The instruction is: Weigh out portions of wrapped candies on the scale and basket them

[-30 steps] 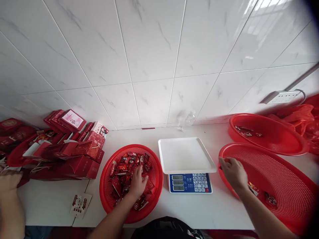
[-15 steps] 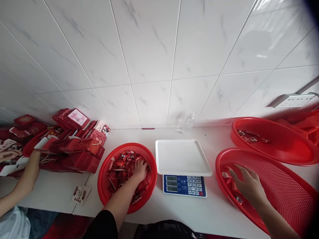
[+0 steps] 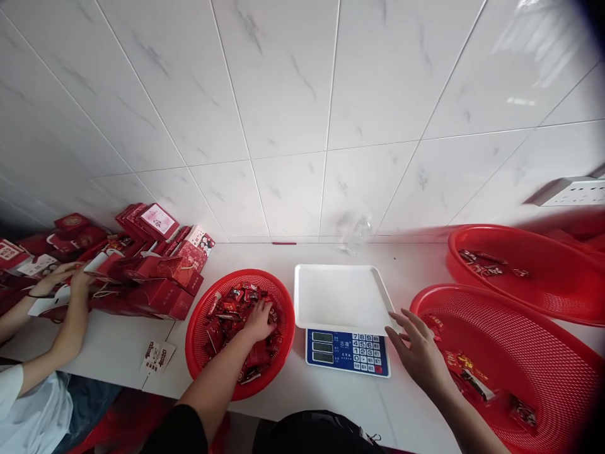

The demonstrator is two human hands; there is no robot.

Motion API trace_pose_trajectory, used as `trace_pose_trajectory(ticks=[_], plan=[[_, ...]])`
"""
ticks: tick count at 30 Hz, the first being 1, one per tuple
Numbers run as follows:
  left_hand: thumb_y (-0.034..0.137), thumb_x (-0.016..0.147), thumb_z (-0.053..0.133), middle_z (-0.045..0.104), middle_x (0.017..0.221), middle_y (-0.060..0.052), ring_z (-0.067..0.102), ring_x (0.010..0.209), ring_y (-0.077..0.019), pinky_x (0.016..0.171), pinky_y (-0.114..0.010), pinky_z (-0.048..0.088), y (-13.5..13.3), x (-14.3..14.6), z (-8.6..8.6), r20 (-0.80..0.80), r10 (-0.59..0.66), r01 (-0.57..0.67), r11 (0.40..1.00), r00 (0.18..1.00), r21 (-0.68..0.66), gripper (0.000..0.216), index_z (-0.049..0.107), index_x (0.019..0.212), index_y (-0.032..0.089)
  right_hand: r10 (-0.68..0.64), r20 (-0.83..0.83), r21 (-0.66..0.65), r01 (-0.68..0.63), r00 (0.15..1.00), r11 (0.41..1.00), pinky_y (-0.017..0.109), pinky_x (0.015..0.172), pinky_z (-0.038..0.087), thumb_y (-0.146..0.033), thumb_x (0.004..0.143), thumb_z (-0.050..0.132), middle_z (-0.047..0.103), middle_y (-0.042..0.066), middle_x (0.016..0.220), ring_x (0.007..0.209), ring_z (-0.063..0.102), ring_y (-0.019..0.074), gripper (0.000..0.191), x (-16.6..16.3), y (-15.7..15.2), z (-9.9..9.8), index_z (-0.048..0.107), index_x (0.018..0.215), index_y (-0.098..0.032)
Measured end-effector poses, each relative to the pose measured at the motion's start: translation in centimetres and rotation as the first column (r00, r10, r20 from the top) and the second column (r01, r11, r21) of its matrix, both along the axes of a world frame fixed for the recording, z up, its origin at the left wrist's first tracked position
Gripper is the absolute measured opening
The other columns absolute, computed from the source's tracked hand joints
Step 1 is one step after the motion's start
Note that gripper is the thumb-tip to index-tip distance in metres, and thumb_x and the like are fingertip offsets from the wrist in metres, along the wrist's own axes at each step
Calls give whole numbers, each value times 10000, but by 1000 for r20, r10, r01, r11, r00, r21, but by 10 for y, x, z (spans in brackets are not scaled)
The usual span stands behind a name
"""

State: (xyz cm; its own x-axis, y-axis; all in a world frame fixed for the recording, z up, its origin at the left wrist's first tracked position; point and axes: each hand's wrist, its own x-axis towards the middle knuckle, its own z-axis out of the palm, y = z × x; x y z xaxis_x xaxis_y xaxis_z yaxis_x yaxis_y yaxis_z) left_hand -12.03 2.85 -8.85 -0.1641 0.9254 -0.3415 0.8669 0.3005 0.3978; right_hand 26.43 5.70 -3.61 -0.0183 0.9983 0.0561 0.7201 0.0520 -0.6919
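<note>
My left hand (image 3: 259, 323) reaches into a round red mesh basket (image 3: 193, 347) of wrapped candies (image 3: 230, 307). Its fingers are bent and slightly apart on top of the candies, with the tips partly hidden. At the right front corner of the white weighing tray (image 3: 340, 296) is my right hand (image 3: 418, 353), fingers spread and nothing in them. The tray lies bare on a scale whose blue keypad panel (image 3: 347, 352) faces me. Right of that hand, a large oval red basket (image 3: 529, 334) holds a few loose wrapped candies (image 3: 477, 383).
A second oval red basket (image 3: 558, 277) stands behind, against the wall. A clear plastic piece (image 3: 359, 234) lies behind the tray. Leftward are red gift boxes (image 3: 163, 296), a small printed card (image 3: 157, 357) and a co-worker's hands (image 3: 59, 277). A socket strip (image 3: 574, 192) is at right.
My right hand has left the oval basket and moved left to the tray's corner; more candies show in that basket. My left hand has shifted slightly left among the candies. The co-worker's hands have come together.
</note>
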Motion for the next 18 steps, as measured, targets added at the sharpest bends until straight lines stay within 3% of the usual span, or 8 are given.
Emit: trace_pose_trajectory(ticks=[3, 6, 9, 12, 18], plan=[[289, 551, 706, 135, 1489, -153, 71, 1344, -396, 996, -602, 168, 16, 9, -8, -83, 29, -35, 997, 996, -75, 783, 413, 1274, 234, 11, -41, 15, -10, 999, 1000, 380, 701, 553, -529, 786, 431, 430, 105, 1297, 802, 639, 197, 428, -7, -7, 3, 565, 1093, -263], [314, 601, 685, 128, 1487, -165, 56, 1333, -430, 934, -671, 177, 23, 14, -11, -167, 17, -31, 996, 986, -85, 685, 447, 1241, 249, 14, -71, 14, -13, 997, 1000, 369, 709, 557, -527, 794, 434, 446, 105, 1285, 876, 633, 212, 418, -7, -14, 4, 570, 1084, -259], [225, 633, 657, 270, 1433, -162, 167, 1305, -426, 935, -625, 237, 24, 14, -9, -128, 16, -19, 1000, 992, -24, 465, 561, 1087, 236, 4, -88, -13, -5, 996, 1000, 362, 677, 564, -542, 782, 443, 483, 112, 1253, 853, 640, 216, 427, -3, -18, 1, 587, 1053, -246], [143, 695, 561, 409, 1333, -137, 307, 1252, -364, 947, -536, 299, 24, 11, -4, -70, 31, -29, 999, 997, 27, 294, 602, 972, 232, 12, -125, -52, -19, 992, 998, 352, 665, 565, -539, 779, 441, 497, 117, 1239, 814, 645, 202, 425, -4, -18, -4, 592, 1038, -237], [61, 725, 433, 532, 1109, -91, 507, 1032, -212, 874, -338, 405, 15, 0, 14, 68, 143, -154, 967, 987, 205, 317, 534, 985, 210, 80, -201, -106, -102, 976, 989, 344, 695, 553, -483, 782, 472, 518, 102, 1226, 801, 647, 192, 377, -22, -16, -6, 593, 1043, -240]])
